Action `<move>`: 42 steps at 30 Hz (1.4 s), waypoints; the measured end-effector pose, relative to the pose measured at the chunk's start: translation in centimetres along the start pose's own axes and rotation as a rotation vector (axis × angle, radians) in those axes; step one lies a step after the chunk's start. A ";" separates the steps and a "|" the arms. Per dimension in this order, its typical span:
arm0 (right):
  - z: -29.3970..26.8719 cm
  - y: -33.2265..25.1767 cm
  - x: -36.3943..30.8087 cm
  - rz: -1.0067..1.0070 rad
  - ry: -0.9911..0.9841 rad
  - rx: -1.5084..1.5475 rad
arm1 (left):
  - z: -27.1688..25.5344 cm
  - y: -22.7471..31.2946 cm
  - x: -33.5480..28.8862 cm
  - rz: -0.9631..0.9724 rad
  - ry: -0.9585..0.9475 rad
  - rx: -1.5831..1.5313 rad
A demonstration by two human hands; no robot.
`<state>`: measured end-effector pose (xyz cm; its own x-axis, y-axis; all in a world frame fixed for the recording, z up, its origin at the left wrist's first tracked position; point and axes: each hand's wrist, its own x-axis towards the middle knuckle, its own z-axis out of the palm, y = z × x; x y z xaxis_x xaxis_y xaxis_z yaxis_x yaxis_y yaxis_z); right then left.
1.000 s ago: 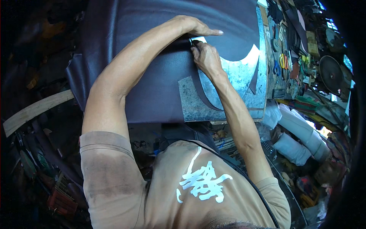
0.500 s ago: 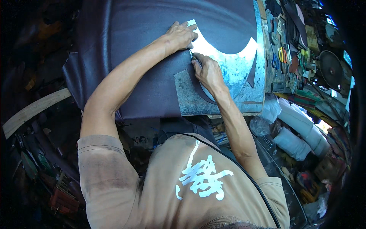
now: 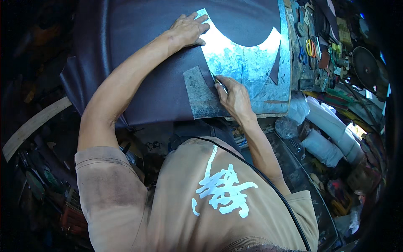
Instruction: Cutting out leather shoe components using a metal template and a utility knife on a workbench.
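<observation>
Dark brown leather (image 3: pixel 159 88) is spread over the worktable, with a shiny silver pattern sheet (image 3: pixel 231 52) lying on it. The sheet has a deep curved notch along its far side. My left hand (image 3: pixel 189 30) presses on the sheet's far left corner, fingers spread and partly over the leather. Closer to me, my right hand (image 3: pixel 236 98) grips a slim cutting knife (image 3: pixel 221 84). Its tip meets the leather at the sheet's left edge. My fingers cover part of the handle.
A grey mottled board (image 3: pixel 199 98) shows beneath the leather near the table's front edge. Right of it, a tool bench holds yellow-handled scissors (image 3: pixel 310 48), blue-handled scissors (image 3: pixel 301 54) and several other tools. Plastic-wrapped rolls (image 3: pixel 321 147) lie below. A black cable (image 3: pixel 268 178) crosses my shirt.
My right hand has drawn the knife toward me along the sheet's left edge, away from my left hand. The left hand still rests on the sheet's corner. The whole view has shifted slightly.
</observation>
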<state>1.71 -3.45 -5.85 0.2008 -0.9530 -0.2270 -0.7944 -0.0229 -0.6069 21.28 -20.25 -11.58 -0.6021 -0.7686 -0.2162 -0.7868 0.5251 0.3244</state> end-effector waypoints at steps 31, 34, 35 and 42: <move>-2.4 4.8 -6.1 -0.076 -0.115 -0.109 | 2.6 15.7 -1.5 -0.236 -0.187 0.197; -3.6 5.2 -6.4 -0.071 -0.172 -0.117 | 2.8 15.6 -1.6 -0.249 -0.175 0.187; -4.0 5.4 -6.5 -0.074 -0.176 -0.116 | 2.8 15.7 -1.6 -0.253 -0.176 0.186; -6.1 7.9 -6.5 -0.132 -0.262 -0.189 | 2.5 16.0 -1.7 -0.265 -0.191 0.167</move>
<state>-9.39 0.76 -4.53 0.4296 -0.8289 -0.3583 -0.8391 -0.2198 -0.4977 9.39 -9.68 -8.31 -0.3762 -0.8120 -0.4462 -0.9208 0.3811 0.0828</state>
